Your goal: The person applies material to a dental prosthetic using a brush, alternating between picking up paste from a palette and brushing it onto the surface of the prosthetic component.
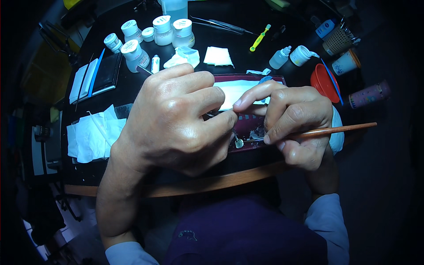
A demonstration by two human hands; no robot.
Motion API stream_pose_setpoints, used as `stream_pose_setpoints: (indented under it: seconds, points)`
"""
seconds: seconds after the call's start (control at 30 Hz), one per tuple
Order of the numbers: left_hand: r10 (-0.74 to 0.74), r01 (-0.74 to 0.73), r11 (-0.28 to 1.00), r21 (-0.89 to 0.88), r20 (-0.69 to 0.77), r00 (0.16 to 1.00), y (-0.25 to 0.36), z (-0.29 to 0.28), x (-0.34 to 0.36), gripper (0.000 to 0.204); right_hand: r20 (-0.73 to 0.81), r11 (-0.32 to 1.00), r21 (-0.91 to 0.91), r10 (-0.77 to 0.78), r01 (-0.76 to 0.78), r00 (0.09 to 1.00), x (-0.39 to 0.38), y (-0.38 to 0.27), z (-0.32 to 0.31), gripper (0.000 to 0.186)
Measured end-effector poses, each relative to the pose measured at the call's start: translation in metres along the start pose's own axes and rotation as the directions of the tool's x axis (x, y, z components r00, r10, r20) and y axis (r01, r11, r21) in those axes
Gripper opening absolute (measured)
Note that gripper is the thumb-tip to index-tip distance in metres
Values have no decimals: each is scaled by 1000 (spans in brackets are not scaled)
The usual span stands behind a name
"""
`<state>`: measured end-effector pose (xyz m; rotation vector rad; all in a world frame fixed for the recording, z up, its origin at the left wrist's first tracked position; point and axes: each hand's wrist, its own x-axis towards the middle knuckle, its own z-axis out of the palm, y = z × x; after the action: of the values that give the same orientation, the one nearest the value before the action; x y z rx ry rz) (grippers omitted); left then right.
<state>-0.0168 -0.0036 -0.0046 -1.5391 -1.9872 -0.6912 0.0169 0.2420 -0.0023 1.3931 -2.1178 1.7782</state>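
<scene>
My left hand [179, 119] is closed around a slim metal instrument [143, 70]. Only its flat end shows above my knuckles, so its kind is hidden. Just beyond the left fingertips is a small pale tooth-shaped piece [239, 143]; what grips it is mostly covered by the hand. My right hand [296, 121] pinches a thin brush [335, 130] with a reddish wooden handle. The brush's fine tip points left at the tooth-shaped piece, very close to it; contact cannot be made out. My right index finger reaches across to the left fingertips. A maroon tray [247, 148] lies beneath.
Behind my hands stand several white-lidded jars [134, 55], tweezers [223, 25] and a yellow toothbrush [260, 38]. White tissues [97, 134] lie at left. A red bowl [324, 84], a dropper bottle [280, 58] and a patterned cup [346, 62] are at right. The table's wooden edge [212, 182] runs nearest me.
</scene>
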Motion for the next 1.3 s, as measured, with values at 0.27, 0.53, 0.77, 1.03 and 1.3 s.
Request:
stream_pose_setpoints:
  seconds: [0.27, 0.53, 0.77, 1.03, 1.3]
  points:
    - [-2, 2, 1000, -6, 3, 1000, 1, 0, 0, 26, -26, 1000, -3, -9, 9, 1000, -1, 0, 2, 16]
    - [-4, 4, 1000, 3, 7, 1000, 1, -1, -1, 27, -17, 1000, 4, -14, 14, 1000, 0, 0, 3, 14]
    - [-5, 5, 1000, 6, 22, 1000, 1, -1, 0, 26, -9, 1000, 9, -26, 26, 1000, 0, 0, 1, 14]
    - [0, 0, 1000, 7, 18, 1000, 1, 0, -1, 27, -27, 1000, 11, -15, 15, 1000, -1, 0, 2, 13]
    - [-9, 9, 1000, 10, 26, 1000, 1, -2, -1, 31, -53, 1000, -20, -8, 7, 999, 0, -3, 2, 11]
